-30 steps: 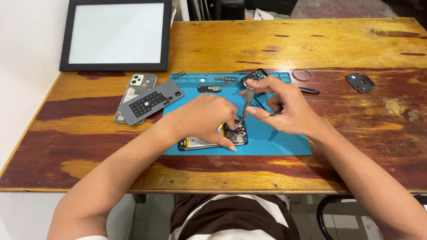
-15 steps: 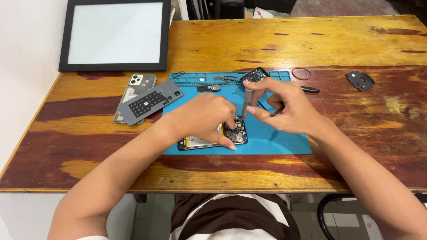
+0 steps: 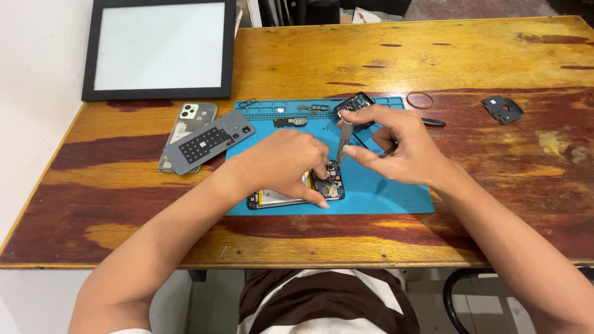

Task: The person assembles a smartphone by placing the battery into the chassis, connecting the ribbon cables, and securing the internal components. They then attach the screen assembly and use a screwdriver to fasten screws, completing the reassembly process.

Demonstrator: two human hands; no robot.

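Head view of a phone repair bench. One opened phone (image 3: 296, 194) lies near the front edge of the blue work mat (image 3: 396, 192), its circuit board and yellowish battery exposed. The left hand (image 3: 286, 166) presses down on it, fingers curled over the board end. The right hand (image 3: 399, 145) pinches one slim screwdriver (image 3: 342, 143) between thumb and fingertips, held nearly upright with its tip at the board.

Elsewhere: one grey back cover (image 3: 208, 141) overlapping one second phone (image 3: 187, 127) left of the mat; one black camera frame (image 3: 354, 102) and several small parts in the mat's shallow tray slots along its far edge (exact count cannot be told); one rubber ring (image 3: 420, 100); one black bracket (image 3: 502, 109); one framed white panel (image 3: 159, 48) at the far left corner. The wooden table (image 3: 495, 55) lies open beyond the mat and to the right
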